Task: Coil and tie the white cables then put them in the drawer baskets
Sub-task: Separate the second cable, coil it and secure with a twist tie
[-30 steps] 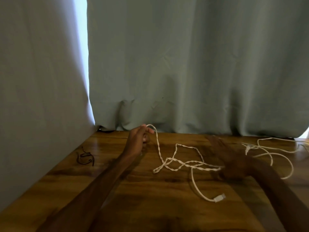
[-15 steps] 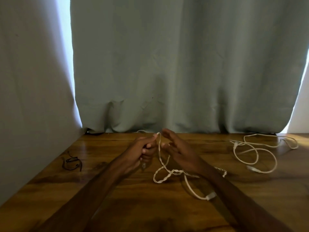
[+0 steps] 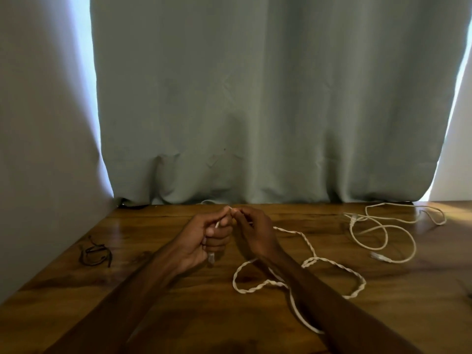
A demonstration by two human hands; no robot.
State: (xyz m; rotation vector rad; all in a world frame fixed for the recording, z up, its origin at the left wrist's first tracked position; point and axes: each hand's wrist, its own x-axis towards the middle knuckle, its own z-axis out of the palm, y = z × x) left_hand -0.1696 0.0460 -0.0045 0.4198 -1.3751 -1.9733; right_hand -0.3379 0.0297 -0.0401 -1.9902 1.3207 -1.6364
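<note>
A twisted white cable lies in loose loops on the wooden table, running under my right forearm. My left hand grips one end of it in a closed fist, with the plug hanging out below the fist. My right hand sits right beside it and pinches the same cable near the top, fingertips almost touching the left thumb. A second, smooth white cable lies uncoiled at the far right of the table. No drawer baskets are in view.
A small tangle of dark ties lies on the table at the left. A grey-green curtain hangs along the table's back edge, and a pale wall closes the left side.
My right hand came in from the right to meet my left hand and took hold of the cable. The loops were dragged and now lie further right and nearer me.
</note>
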